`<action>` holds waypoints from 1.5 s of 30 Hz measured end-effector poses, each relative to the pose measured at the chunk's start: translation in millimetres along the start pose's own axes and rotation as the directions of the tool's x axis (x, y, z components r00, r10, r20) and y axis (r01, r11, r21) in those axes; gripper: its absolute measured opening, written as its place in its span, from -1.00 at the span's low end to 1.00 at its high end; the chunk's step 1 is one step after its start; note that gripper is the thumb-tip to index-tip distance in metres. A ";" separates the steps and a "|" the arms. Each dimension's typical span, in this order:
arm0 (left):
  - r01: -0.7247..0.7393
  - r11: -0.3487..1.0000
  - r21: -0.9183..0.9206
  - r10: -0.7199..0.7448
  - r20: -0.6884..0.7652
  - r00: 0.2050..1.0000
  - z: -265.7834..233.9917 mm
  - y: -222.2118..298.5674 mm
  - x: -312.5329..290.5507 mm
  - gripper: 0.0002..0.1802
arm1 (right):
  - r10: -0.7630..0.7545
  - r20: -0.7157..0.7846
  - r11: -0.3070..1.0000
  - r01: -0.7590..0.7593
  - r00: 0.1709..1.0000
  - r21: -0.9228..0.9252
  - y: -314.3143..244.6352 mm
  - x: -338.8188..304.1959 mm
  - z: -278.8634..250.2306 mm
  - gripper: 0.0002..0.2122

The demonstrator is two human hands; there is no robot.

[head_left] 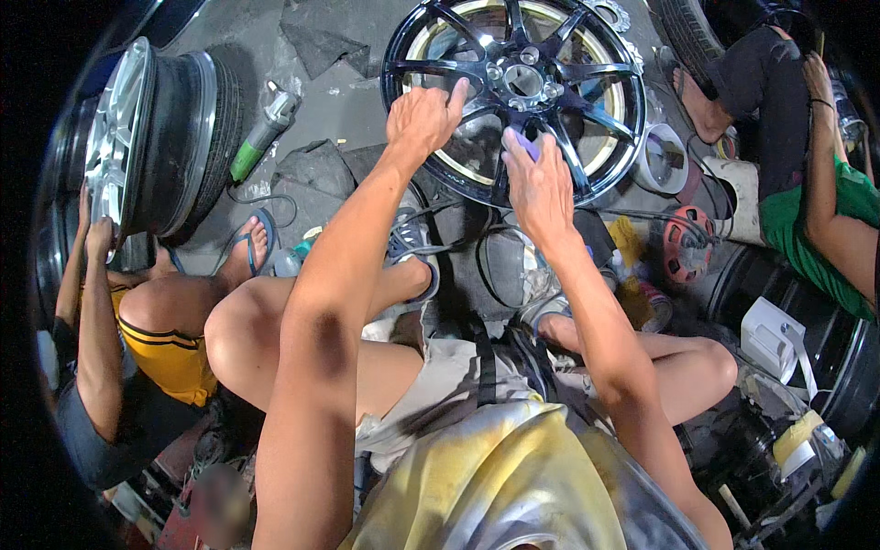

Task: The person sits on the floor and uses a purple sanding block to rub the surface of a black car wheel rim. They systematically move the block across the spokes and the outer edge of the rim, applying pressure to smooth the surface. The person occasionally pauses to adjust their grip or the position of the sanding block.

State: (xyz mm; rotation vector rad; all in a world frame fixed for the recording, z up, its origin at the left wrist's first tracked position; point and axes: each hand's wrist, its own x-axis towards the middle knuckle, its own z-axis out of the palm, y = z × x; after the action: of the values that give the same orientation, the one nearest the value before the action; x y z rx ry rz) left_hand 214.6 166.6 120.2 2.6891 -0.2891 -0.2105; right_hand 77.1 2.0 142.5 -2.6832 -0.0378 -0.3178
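Note:
In front of me lies a glossy black multi-spoke alloy wheel (587, 71), its face turned up and a pale ring showing behind the spokes. My left hand (424, 119) is on its left side, fingers curled over a spoke near the rim and thumb sticking out. At the near side of the hub my right hand (541, 183) pinches a small purple pad (526, 145) against the spokes. My right hand's fingers partly hide the pad.
A green-and-grey angle grinder (266, 128) lies on the floor at left, near another person's silver wheel (151, 137). On the right are a white ring-shaped piece (662, 160), a red reel (687, 243), cables and a person in green (816, 206).

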 end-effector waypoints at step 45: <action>0.070 0.991 0.115 -0.073 0.026 0.997 0.0 1.6 -4.8 -0.25 | 0.233 -0.004 0.970 -0.233 0.972 0.069 -36.7 -53.3 3.7 -0.70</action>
State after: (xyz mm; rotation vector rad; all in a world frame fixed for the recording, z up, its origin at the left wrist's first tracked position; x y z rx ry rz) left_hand 209.7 166.3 121.4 2.8142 -0.2204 -0.2643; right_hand 23.2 38.0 142.5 -2.5835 0.2639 -0.2536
